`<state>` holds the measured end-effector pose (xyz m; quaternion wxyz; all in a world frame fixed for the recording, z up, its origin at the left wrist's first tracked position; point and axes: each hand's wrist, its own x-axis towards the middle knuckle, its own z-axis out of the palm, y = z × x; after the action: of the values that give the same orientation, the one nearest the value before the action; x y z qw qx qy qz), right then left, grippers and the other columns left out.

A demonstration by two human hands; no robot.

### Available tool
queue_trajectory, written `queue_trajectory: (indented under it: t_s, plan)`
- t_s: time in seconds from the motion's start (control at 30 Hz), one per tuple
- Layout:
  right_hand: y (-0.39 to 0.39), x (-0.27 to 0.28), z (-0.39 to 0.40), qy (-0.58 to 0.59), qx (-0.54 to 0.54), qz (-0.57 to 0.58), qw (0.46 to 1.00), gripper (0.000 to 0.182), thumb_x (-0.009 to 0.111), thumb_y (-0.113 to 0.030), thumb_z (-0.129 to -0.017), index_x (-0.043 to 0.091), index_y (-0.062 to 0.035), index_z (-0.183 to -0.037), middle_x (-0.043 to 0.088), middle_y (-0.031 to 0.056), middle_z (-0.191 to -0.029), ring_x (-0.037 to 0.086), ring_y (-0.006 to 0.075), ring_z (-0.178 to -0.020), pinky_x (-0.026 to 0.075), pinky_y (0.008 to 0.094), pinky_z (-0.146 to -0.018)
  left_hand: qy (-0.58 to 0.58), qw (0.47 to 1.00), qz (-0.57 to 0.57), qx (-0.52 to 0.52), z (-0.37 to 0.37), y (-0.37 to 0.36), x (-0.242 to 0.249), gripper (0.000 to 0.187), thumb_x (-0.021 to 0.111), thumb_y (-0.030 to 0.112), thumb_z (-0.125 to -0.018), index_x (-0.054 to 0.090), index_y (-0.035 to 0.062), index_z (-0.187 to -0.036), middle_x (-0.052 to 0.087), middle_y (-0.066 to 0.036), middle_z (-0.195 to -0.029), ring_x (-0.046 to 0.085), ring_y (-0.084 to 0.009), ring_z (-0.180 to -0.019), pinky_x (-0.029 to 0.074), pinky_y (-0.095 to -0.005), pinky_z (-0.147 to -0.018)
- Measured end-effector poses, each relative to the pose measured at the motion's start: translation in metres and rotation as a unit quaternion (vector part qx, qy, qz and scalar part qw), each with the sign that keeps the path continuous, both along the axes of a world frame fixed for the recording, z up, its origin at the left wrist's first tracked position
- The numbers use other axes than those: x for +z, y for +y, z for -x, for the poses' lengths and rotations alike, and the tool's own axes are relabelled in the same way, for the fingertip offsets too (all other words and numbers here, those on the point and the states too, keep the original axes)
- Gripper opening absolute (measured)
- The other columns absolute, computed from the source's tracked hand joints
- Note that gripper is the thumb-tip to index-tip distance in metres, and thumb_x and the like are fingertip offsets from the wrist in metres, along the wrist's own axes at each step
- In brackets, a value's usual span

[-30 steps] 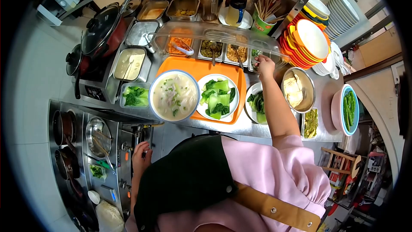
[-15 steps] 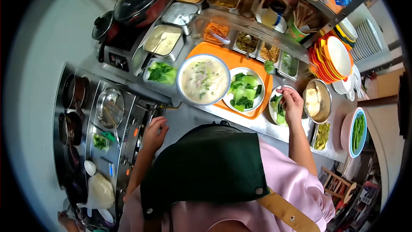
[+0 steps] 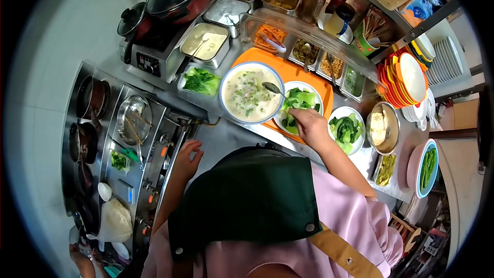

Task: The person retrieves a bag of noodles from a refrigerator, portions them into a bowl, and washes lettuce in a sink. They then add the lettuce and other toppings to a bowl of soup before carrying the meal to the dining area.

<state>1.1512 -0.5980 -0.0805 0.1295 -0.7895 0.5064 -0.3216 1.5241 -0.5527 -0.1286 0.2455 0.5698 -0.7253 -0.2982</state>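
My right hand [image 3: 310,127] is closed over the plate of bok choy on the orange tray [image 3: 252,56]. From its fingers a dark metal spoon [image 3: 271,87] reaches toward the large blue-rimmed bowl of milky soup [image 3: 249,95], its head over the bowl's right side. Part of the handle is hard to see against the greens [image 3: 303,99]. Just right of my wrist is a second white plate of bok choy [image 3: 347,129]. Held low at the counter's front edge, my left hand [image 3: 189,158] has loosely spread fingers and nothing in it.
A steel bowl with pale slices [image 3: 379,127] and a tub of green beans [image 3: 428,167] stand at the right. Behind are topping containers [image 3: 309,54] and stacked bowls [image 3: 409,74]. Pans [image 3: 85,141] line the left stove; another person's hand [image 3: 82,261] shows lower left.
My right hand has moved left from the right-hand plate to above the tray's plate, bringing the spoon to the soup bowl. My left hand has stayed nearly still.
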Motion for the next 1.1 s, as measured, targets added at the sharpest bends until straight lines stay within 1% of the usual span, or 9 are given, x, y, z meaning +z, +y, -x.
queue_trajectory:
  t_s: [0.13,0.27,0.43,0.6,0.7,0.8,0.93,1.07,1.1]
  plan:
    - [-0.003,-0.009,0.005,-0.103,-0.094,-0.042,0.989,0.014,0.052,-0.002,-0.076,0.058,-0.0045,-0.089,0.061,0.0105,-0.081,0.056,0.0195,-0.061,0.045,0.0264,-0.053,0.018,0.999,-0.036,0.018,0.01,-0.007,0.009,0.022,0.059,0.006,-0.072,0.055,0.0016,-0.094,0.053,-0.012,-0.102,0.057,-0.0198,-0.079,0.044,-0.0287,-0.072]
    - [0.021,-0.004,0.048,-0.6,-0.26,-0.194,0.731,0.014,0.048,-0.014,-0.084,0.054,-0.0037,-0.091,0.062,0.0085,-0.085,0.048,0.0043,-0.053,0.031,0.0142,-0.041,0.006,1.0,0.005,0.002,0.005,-0.015,-0.003,0.023,0.059,0.004,-0.071,0.055,0.0015,-0.093,0.053,-0.012,-0.101,0.057,-0.0201,-0.077,0.044,-0.0287,-0.071]
    - [0.009,-0.039,0.137,-0.477,-0.377,-0.117,0.786,0.017,0.047,-0.015,-0.084,0.053,-0.0007,-0.091,0.06,0.0061,-0.08,0.047,0.0074,-0.054,0.035,0.0176,-0.042,0.013,1.0,0.001,0.006,0.021,-0.023,0.003,0.022,0.058,0.001,-0.071,0.055,0.0003,-0.093,0.053,-0.012,-0.099,0.057,-0.02,-0.075,0.044,-0.0282,-0.07]
    - [-0.04,0.017,0.154,0.192,-0.373,-0.11,0.901,0.026,0.055,-0.023,-0.075,0.056,-0.006,-0.096,0.057,0.0124,-0.059,0.058,0.0242,-0.056,0.046,0.0341,-0.056,0.015,0.999,-0.03,0.017,0.042,-0.034,0.019,0.02,0.057,0.003,-0.072,0.055,-0.0002,-0.092,0.053,-0.013,-0.098,0.057,-0.0212,-0.077,0.044,-0.0293,-0.07]
    - [-0.093,0.055,0.159,-0.09,-0.254,-0.006,0.963,0.022,0.057,-0.02,-0.075,0.058,-0.0035,-0.089,0.059,0.0129,-0.066,0.058,0.0225,-0.059,0.045,0.0303,-0.057,0.004,0.999,-0.022,0.039,0.038,-0.031,0.004,0.019,0.057,0.003,-0.072,0.055,-0.0002,-0.091,0.054,-0.014,-0.097,0.057,-0.0221,-0.078,0.045,-0.03,-0.07]
    - [-0.207,0.013,0.213,-0.007,-0.261,0.092,0.961,0.04,0.058,-0.022,-0.075,0.051,0.0051,-0.104,0.059,0.0173,-0.083,0.058,0.0237,-0.068,0.044,0.0291,-0.064,-0.03,0.999,0.003,0.035,0.041,-0.025,0.002,0.017,0.057,0.003,-0.072,0.055,-0.0004,-0.089,0.055,-0.014,-0.096,0.057,-0.0231,-0.078,0.045,-0.0303,-0.07]
    - [-0.294,-0.018,0.233,-0.27,-0.347,-0.424,0.792,0.038,0.053,-0.025,-0.082,0.044,-0.0021,-0.111,0.053,0.0076,-0.074,0.049,0.0165,-0.056,0.039,0.0254,-0.044,0.005,0.992,-0.014,0.123,0.05,-0.003,0.01,0.017,0.057,0.001,-0.072,0.055,0.0011,-0.089,0.055,-0.014,-0.096,0.057,-0.0219,-0.076,0.045,-0.028,-0.069]
    - [-0.319,-0.054,0.234,-0.606,-0.231,-0.385,0.657,0.028,0.051,-0.034,-0.082,0.046,-0.0068,-0.075,0.044,0.0023,-0.061,0.047,0.0149,-0.052,0.045,0.0283,-0.044,0.016,0.983,-0.025,0.18,0.047,0.029,0.006,0.018,0.057,0.0,-0.072,0.055,0.0019,-0.089,0.054,-0.013,-0.096,0.057,-0.0212,-0.074,0.045,-0.027,-0.067]
    - [-0.318,-0.052,0.236,-0.516,-0.28,-0.35,0.73,0.031,0.053,-0.04,-0.08,0.045,-0.0103,-0.072,0.04,-0.0004,-0.06,0.043,0.0122,-0.05,0.046,0.0279,-0.046,0.029,0.976,-0.06,0.207,0.047,0.036,0.005,0.018,0.057,0.0,-0.072,0.055,0.0021,-0.09,0.054,-0.013,-0.097,0.057,-0.0211,-0.074,0.045,-0.0272,-0.068]
